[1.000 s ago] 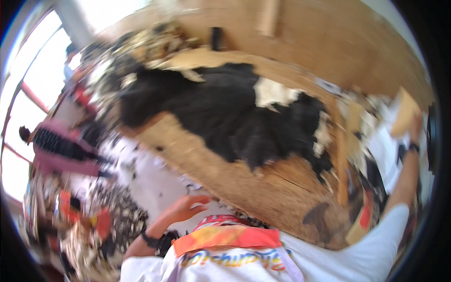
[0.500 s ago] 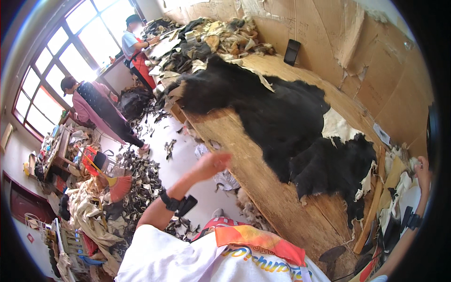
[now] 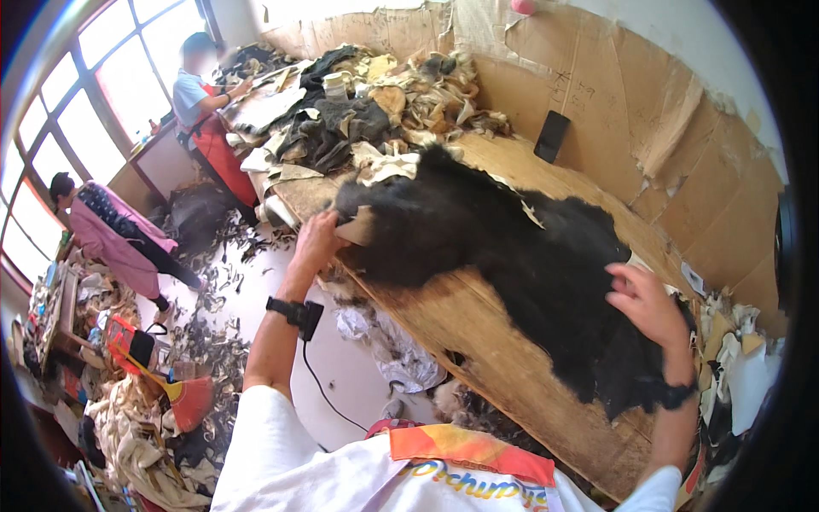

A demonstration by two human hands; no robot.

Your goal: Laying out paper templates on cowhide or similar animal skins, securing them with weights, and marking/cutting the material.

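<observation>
A large black fur pelt (image 3: 503,256) lies spread on a wooden work table (image 3: 478,333). My left hand (image 3: 320,241) grips the pelt's left edge where a pale flap of hide shows. My right hand (image 3: 644,303) rests on the pelt's right part, fingers curled on the fur. Each wrist wears a dark band.
A heap of fur and hide scraps (image 3: 367,102) covers the table's far end. A dark phone (image 3: 552,135) leans on the cardboard wall (image 3: 648,111). One person in red (image 3: 205,102) works at the heap; another in pink (image 3: 111,243) bends over the scrap-strewn floor (image 3: 213,341).
My view swung toward the table. My left hand rose from below the table edge to the pelt's left edge, and my right hand came onto the pelt's right side.
</observation>
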